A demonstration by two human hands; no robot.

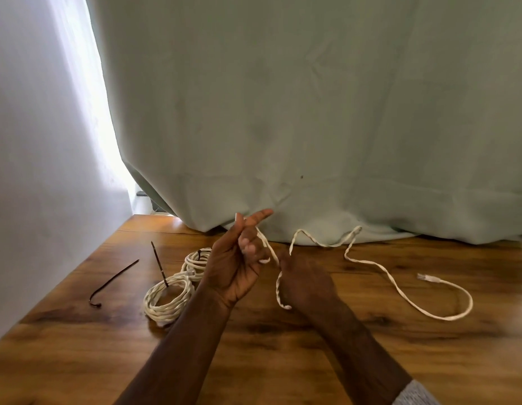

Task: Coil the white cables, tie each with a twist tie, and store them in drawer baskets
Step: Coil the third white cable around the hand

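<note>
left hand (239, 267) and right hand (305, 283) both grip the loose white cable (400, 290), right of 2 coiled cables (169, 296).

Loose white cable (379, 268): long, thin, twisty. Runs from raised left hand (239, 258), down past right hand (305, 283), then wiggles over wooden table to right. Makes big loop there. Clear plug end (423, 277) lies flat on table.

Near coil (167, 296): white cable wound in ring, lies flat at left. Dark twist tie (160, 264) sticks up from it.

Far coil (195, 263): smaller white ring just behind, touching first. Dark tie wrapped round top.

Spare twist tie (113, 283): dark, thin, hooked at one end, lies flat well left of coils.
</note>
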